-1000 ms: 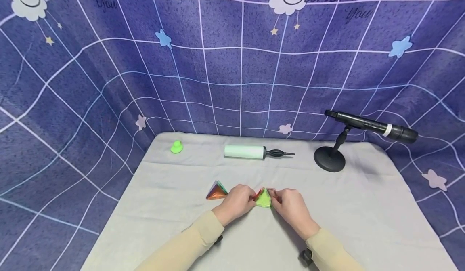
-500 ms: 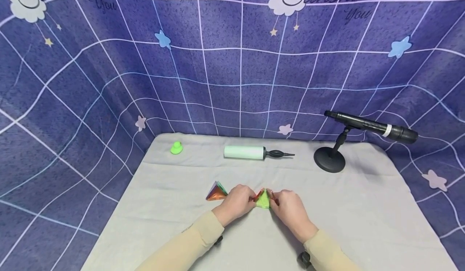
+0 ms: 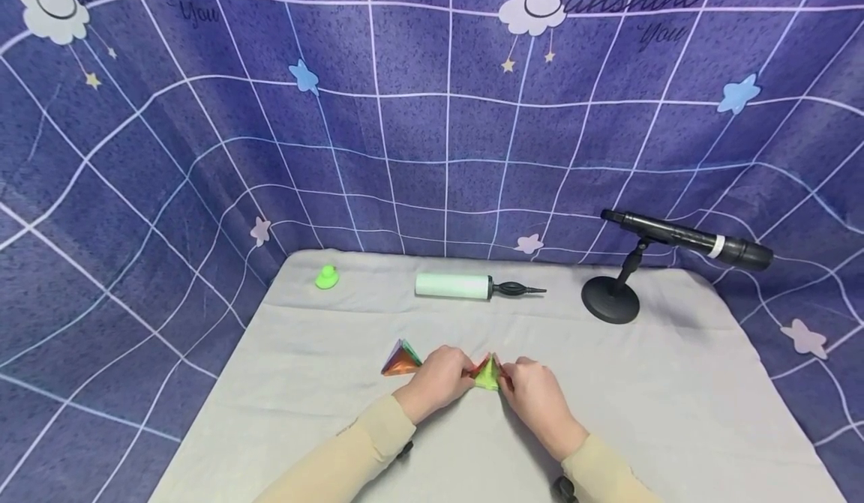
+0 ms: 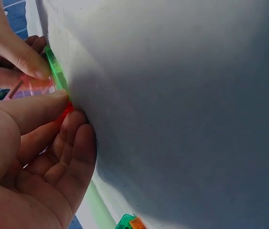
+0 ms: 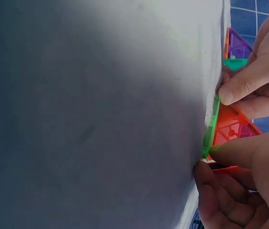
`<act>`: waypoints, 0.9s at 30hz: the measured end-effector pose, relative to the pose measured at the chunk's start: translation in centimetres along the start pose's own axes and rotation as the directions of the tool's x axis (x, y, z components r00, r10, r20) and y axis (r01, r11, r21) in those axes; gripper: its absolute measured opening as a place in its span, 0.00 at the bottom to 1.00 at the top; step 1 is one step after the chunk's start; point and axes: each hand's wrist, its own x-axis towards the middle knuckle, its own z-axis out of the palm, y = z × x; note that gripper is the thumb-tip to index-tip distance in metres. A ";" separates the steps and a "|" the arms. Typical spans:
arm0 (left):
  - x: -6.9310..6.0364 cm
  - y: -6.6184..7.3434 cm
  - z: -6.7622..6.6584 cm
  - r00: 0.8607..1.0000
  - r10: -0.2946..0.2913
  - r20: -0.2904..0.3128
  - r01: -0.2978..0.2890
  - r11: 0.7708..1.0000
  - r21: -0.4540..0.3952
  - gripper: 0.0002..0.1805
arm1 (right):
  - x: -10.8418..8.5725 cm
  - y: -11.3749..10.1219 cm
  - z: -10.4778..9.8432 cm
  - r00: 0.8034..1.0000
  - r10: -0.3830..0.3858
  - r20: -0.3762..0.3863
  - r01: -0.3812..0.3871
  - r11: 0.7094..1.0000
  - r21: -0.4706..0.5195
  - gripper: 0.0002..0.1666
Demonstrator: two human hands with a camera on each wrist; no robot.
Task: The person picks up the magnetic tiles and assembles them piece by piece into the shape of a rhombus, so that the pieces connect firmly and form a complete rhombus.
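Between the two hands stands a small pyramid of translucent magnetic tiles, its green triangular tile facing the person. Red tiles lean up behind the green one. My left hand pinches the left side of the pyramid between thumb and fingers. On the opposite side, my right hand grips a side tile near the green tile's edge. Fingers hide much of the side tiles. A second pyramid of orange, purple and green tiles stands just left of the left hand.
A pale green hand pump lies across the back of the cloth-covered table. At the back left sits a green rubber duck. A black microphone on a stand rises at the back right. Purple patterned cloth surrounds the table.
My right hand has shifted slightly left and inward, and the right side tile now leans closer to the green tile's tip. The left hand stays nearly still. The head view has tilted slightly.
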 end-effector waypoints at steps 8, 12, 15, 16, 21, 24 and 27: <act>0.0 0.0 0.1 1.000 -0.003 -0.001 0.003 1.000 0.014 0.03 | -0.1 0.0 0.3 0.999 -0.027 -0.022 0.027 0.999 -0.030 0.06; 0.0 0.0 0.2 1.000 -0.010 -0.002 0.010 1.000 0.025 0.03 | -0.2 -0.2 0.4 0.999 -0.042 -0.018 0.041 0.997 -0.060 0.07; 0.0 0.1 0.2 1.000 -0.018 -0.002 0.018 0.999 0.032 0.03 | -0.1 -0.2 0.3 0.999 -0.036 -0.012 0.036 0.997 -0.068 0.07; 0.0 0.1 0.2 1.000 -0.019 -0.003 0.019 0.999 0.032 0.03 | -0.1 -0.2 0.3 0.999 -0.032 -0.011 0.031 0.997 -0.068 0.07; 0.2 0.0 0.3 1.000 -0.021 -0.001 0.021 0.999 0.039 0.02 | 0.0 -0.1 0.1 1.000 -0.028 -0.014 0.028 0.998 -0.050 0.08; 0.1 0.0 0.4 1.000 -0.017 -0.002 0.017 0.999 0.041 0.02 | 0.0 0.0 0.3 0.999 -0.030 -0.027 0.029 0.999 -0.030 0.09; -0.2 0.0 0.6 1.000 -0.009 -0.005 0.010 0.999 0.049 0.02 | -0.3 0.2 0.5 0.999 -0.031 -0.029 0.031 1.000 -0.004 0.10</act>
